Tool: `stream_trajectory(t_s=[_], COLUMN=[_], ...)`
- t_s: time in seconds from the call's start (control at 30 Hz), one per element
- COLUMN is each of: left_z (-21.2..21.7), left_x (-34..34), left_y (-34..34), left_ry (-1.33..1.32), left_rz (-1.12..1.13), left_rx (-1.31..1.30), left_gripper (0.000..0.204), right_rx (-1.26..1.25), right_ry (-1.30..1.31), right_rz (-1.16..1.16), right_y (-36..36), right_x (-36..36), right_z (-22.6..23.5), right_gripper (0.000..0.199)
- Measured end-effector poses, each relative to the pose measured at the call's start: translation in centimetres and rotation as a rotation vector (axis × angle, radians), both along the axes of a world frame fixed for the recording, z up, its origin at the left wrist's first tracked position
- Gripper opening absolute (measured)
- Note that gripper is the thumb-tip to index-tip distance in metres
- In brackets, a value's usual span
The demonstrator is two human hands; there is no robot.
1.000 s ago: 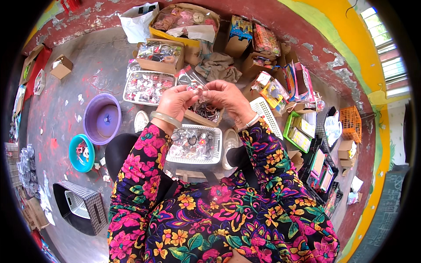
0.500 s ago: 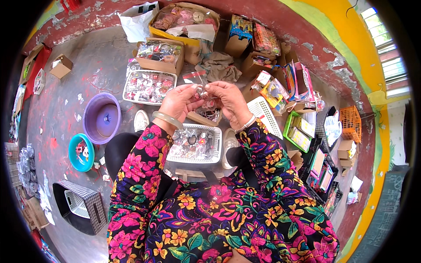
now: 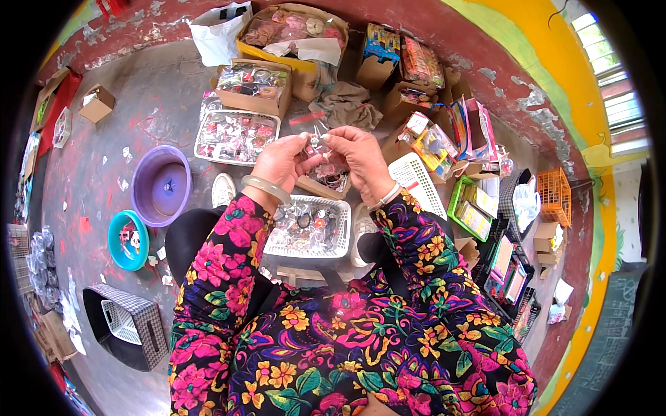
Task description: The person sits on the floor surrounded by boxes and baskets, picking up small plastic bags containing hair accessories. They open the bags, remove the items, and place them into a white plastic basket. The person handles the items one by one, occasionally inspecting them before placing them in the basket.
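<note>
My left hand (image 3: 281,164) and my right hand (image 3: 362,161) meet in front of me, fingertips pinched on a small clear plastic bag (image 3: 315,145). Something small and pale shows in the bag, too small to name. Below the hands, partly covered by them, is an open cardboard box (image 3: 322,188) with reddish small goods. Nearer to me, between my feet, stands a white plastic basket (image 3: 305,254) of small packaged trinkets. Beyond my left hand lies another white basket (image 3: 201,154), filled with similar bagged pieces.
On the left are a purple basin (image 3: 161,187), a turquoise basin (image 3: 128,240) and a checked storage bin (image 3: 149,324). Cardboard boxes (image 3: 267,104) of goods line the far wall. To the right stand a green basket (image 3: 458,211), black crates and an orange crate (image 3: 555,197).
Both hands stay in nearly the same place. The fingers have shifted slightly, and the small bag between them has turned, showing more of a pale piece.
</note>
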State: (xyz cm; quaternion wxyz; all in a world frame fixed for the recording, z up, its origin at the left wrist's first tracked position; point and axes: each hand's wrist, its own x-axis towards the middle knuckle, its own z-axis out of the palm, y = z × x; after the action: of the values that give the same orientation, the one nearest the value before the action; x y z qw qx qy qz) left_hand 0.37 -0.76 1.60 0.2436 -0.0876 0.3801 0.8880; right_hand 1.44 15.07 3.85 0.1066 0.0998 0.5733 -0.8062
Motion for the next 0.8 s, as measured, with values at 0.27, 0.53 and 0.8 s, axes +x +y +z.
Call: stream_trajectory(t_s=[0.27, 0.53, 0.8], left_z=[-0.6, -0.4, -0.8], left_x=[-0.2, -0.4, -0.5], left_y=[-0.3, -0.1, -0.5], left_ry=[-0.044, -0.062, 0.01], left_rz=[0.005, 0.136, 0.118], left_rx=[0.027, 0.028, 0.078], left_gripper=[0.017, 0.017, 0.021], right_rx=[0.082, 0.132, 0.156], right_ry=[-0.027, -0.031, -0.064], right_rz=[0.094, 0.118, 0.174], right_y=[0.5, 0.8, 0.9], right_x=[-0.4, -0.3, -0.4], right_z=[-0.8, -1.2, -1.2], right_gripper=[0.011, 0.012, 0.012])
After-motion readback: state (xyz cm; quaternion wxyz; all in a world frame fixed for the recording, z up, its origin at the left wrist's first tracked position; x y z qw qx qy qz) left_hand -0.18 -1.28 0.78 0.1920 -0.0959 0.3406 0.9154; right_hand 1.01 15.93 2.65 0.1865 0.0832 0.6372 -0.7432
